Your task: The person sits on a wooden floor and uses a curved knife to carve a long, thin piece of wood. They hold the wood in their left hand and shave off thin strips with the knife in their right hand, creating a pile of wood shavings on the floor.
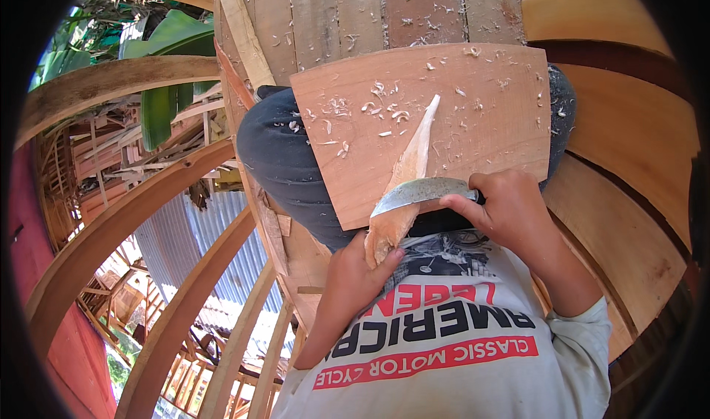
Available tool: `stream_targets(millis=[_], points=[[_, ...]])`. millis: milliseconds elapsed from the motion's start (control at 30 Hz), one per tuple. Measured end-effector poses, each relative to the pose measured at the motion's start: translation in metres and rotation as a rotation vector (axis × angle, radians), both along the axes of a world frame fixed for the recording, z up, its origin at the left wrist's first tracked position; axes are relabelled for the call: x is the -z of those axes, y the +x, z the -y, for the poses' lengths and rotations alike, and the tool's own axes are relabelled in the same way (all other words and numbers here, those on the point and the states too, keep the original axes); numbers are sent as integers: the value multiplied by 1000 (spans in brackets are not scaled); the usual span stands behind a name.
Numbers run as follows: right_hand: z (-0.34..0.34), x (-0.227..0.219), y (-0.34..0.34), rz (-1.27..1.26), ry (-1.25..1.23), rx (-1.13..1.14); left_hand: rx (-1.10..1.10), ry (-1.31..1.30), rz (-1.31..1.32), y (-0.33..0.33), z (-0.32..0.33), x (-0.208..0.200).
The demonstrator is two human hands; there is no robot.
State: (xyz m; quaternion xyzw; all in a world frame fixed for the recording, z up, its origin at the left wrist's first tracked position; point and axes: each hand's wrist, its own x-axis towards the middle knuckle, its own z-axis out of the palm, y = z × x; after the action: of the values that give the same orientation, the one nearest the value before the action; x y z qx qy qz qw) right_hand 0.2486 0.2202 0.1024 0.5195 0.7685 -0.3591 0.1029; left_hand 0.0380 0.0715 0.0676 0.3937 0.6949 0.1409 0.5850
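A pale, tapered piece of wood (414, 156) slants across a flat wooden board (488, 123) that rests over my lap. Its thin whittled tip lies away from me on the board, while the thick rough end is near my body. My left hand (359, 271) is closed around that thick end. In my right hand (510, 206) is a knife (421, 192) with a broad curved blade; the fingers wrap its dark handle, mostly hidden. The blade lies across the wood just ahead of my left hand. Curled wood shavings (384, 105) are scattered over the board.
Beneath me runs a plank floor (314, 27) strewn with shavings. Curved wooden slats (177, 190) form an open railing on the left, and wide planks (614, 175) curve along the right. Beyond the railing are corrugated metal sheets (222, 234) and green leaves (174, 38).
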Motion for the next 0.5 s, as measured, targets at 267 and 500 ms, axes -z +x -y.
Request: stream_targets(millis=[267, 500], points=[[1, 4, 6, -60, -61, 40, -186, -162, 456, -3, 4, 9], [-11, 10, 8, 46, 18, 2, -200, -164, 455, 1, 2, 10]])
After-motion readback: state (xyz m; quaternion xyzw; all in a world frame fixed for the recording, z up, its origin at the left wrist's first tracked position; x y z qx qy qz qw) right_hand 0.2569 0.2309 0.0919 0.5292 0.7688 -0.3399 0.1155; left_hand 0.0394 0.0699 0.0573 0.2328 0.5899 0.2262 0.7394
